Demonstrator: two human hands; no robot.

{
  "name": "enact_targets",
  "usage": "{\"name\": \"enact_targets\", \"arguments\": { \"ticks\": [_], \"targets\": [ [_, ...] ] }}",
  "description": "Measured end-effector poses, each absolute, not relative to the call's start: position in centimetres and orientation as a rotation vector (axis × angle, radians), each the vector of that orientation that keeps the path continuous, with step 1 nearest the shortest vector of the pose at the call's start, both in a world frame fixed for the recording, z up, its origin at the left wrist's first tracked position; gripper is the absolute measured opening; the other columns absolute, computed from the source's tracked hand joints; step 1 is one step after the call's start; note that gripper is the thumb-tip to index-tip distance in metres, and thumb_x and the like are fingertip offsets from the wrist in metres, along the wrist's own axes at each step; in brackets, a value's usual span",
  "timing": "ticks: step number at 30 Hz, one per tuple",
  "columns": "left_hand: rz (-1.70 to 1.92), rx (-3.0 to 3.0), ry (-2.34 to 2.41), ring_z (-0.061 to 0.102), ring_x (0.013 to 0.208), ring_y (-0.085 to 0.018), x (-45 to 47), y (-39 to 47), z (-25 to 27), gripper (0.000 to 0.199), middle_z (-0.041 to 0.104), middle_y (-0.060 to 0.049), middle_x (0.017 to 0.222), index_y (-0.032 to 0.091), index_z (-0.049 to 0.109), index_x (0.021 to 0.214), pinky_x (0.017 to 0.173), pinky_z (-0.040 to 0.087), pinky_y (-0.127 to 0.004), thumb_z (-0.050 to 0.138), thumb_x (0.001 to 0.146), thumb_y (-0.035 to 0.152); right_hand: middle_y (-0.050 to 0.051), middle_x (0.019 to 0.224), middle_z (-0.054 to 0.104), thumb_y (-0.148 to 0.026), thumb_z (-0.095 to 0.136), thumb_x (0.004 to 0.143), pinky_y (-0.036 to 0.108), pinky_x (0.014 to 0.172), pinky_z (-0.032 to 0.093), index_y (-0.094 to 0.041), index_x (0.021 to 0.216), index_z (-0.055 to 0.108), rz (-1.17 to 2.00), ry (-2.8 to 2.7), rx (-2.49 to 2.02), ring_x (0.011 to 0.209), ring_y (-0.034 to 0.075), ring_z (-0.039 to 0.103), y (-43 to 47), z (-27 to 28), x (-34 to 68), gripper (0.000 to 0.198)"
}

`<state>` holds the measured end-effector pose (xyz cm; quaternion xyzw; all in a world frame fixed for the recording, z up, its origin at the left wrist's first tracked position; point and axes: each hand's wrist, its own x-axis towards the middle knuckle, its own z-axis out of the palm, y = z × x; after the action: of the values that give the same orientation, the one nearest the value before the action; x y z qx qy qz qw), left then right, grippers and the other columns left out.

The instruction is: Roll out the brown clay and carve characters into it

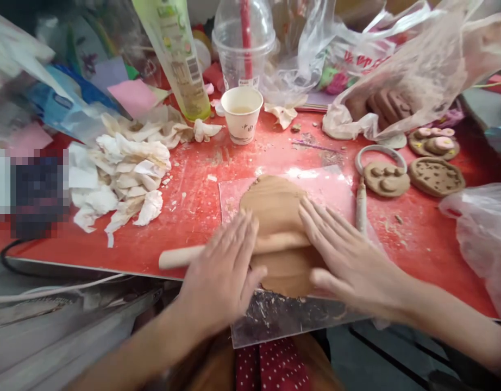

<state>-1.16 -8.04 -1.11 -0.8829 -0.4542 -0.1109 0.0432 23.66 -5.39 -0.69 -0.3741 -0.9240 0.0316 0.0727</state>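
A flattened sheet of brown clay [270,203] lies on a clear plastic board [332,190] that juts over the table's front edge. Across the clay rests a pale wooden rolling pin [179,257], its left end sticking out. My left hand [224,266] presses flat on the pin, fingers stretched forward. On the pin's right part lies my right hand [336,250], also flat with fingers extended, hiding that end. Neither hand is wrapped round the pin. Right of the board are a thin-tipped clay tool [361,209], a ring [381,147] and a paw-shaped clay piece [386,179].
Crumpled tissues [128,174] pile up at the left. A paper cup [241,117] of liquid stands behind the board, near a green-yellow bottle [179,65] and a lidded plastic cup [244,43]. Decorated clay discs [437,176] and a plastic bag of clay [389,103] sit at the right.
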Motion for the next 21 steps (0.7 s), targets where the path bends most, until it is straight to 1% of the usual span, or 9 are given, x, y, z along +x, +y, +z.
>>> {"name": "enact_targets", "arguments": {
  "ticks": [3, 5, 8, 10, 12, 15, 18, 19, 21],
  "targets": [
    [-0.403, -2.571, -1.531, 0.018, 0.148, -0.029, -0.9, -2.2, -1.0, 0.064, 0.023, -0.023, 0.155, -0.004, 0.024, 0.146, 0.122, 0.016, -0.047, 0.029, 0.098, 0.038, 0.022, 0.157, 0.012, -0.066, 0.003, 0.093, 0.050, 0.121, 0.014, 0.004, 0.149, 0.018, 0.074, -2.634, -1.339, 0.148, 0.028, 0.008, -0.2, -1.3, 22.2, 0.091],
    [-0.407, -2.562, -1.587, 0.015, 0.148, -0.030, -0.8, -0.3, -0.8, 0.065, 0.020, -0.023, 0.157, -0.003, 0.020, 0.148, 0.122, 0.016, -0.048, 0.029, 0.098, 0.038, 0.023, 0.157, 0.009, -0.068, 0.001, 0.092, 0.051, 0.121, 0.012, 0.005, 0.149, 0.019, 0.070, -2.580, -1.413, 0.148, 0.028, 0.004, 1.7, -1.4, 21.5, 0.095],
    [-0.364, -2.692, -1.526, 0.017, 0.147, -0.031, -0.9, -4.2, -0.6, 0.065, 0.023, -0.025, 0.155, -0.007, 0.024, 0.145, 0.121, 0.020, -0.046, 0.028, 0.098, 0.037, 0.020, 0.158, 0.012, -0.068, 0.007, 0.093, 0.048, 0.122, 0.013, 0.002, 0.151, 0.016, 0.065, -2.668, -1.301, 0.149, 0.025, 0.005, -1.9, -1.2, 22.1, 0.091],
    [-0.345, -2.749, -1.449, 0.020, 0.147, -0.031, -1.1, -8.4, -0.4, 0.064, 0.027, -0.024, 0.154, -0.006, 0.028, 0.144, 0.120, 0.023, -0.043, 0.034, 0.097, 0.037, 0.019, 0.158, 0.012, -0.070, 0.015, 0.092, 0.045, 0.122, 0.015, 0.001, 0.151, 0.013, 0.059, -2.745, -1.189, 0.149, 0.025, 0.005, -5.9, -0.8, 22.9, 0.093],
    [-0.339, -2.751, -1.419, 0.022, 0.146, -0.031, -1.2, -10.0, -0.6, 0.063, 0.030, -0.024, 0.153, -0.005, 0.030, 0.144, 0.120, 0.024, -0.043, 0.034, 0.097, 0.038, 0.019, 0.158, 0.013, -0.069, 0.016, 0.093, 0.045, 0.122, 0.015, 0.002, 0.151, 0.013, 0.036, -2.761, -1.151, 0.149, 0.025, 0.004, -7.4, -0.7, 23.1, 0.092],
    [-0.377, -2.668, -1.535, 0.021, 0.146, -0.033, -1.0, -5.6, -1.1, 0.068, 0.028, -0.026, 0.152, -0.007, 0.027, 0.144, 0.121, 0.021, -0.048, 0.028, 0.098, 0.042, 0.020, 0.158, 0.014, -0.066, 0.007, 0.094, 0.048, 0.122, 0.013, 0.003, 0.151, 0.015, 0.022, -2.690, -1.280, 0.149, 0.026, 0.007, -3.3, -0.9, 22.1, 0.089],
    [-0.379, -2.655, -1.630, 0.012, 0.148, -0.030, -0.8, -0.4, -1.2, 0.069, 0.017, -0.024, 0.156, -0.006, 0.021, 0.147, 0.123, 0.011, -0.046, 0.026, 0.097, 0.042, 0.021, 0.158, 0.010, -0.064, 0.004, 0.094, 0.050, 0.121, 0.009, 0.004, 0.150, 0.016, 0.064, -2.619, -1.442, 0.148, 0.028, 0.008, 1.7, -0.9, 20.8, 0.089],
    [-0.377, -2.666, -1.627, 0.012, 0.149, -0.029, -0.8, -0.3, -1.2, 0.068, 0.017, -0.023, 0.156, -0.006, 0.021, 0.147, 0.123, 0.011, -0.046, 0.025, 0.097, 0.041, 0.021, 0.158, 0.010, -0.064, 0.005, 0.094, 0.050, 0.121, 0.009, 0.004, 0.150, 0.016, 0.074, -2.619, -1.448, 0.148, 0.027, 0.008, 1.9, -0.9, 20.7, 0.088],
    [-0.381, -2.698, -1.574, 0.015, 0.148, -0.030, -0.8, -2.9, -1.0, 0.067, 0.020, -0.024, 0.155, -0.006, 0.022, 0.146, 0.122, 0.017, -0.047, 0.024, 0.098, 0.041, 0.020, 0.158, 0.011, -0.064, 0.010, 0.095, 0.050, 0.122, 0.010, 0.002, 0.151, 0.014, 0.069, -2.658, -1.385, 0.148, 0.026, 0.008, -0.2, -0.8, 21.1, 0.087]
  ]
}}
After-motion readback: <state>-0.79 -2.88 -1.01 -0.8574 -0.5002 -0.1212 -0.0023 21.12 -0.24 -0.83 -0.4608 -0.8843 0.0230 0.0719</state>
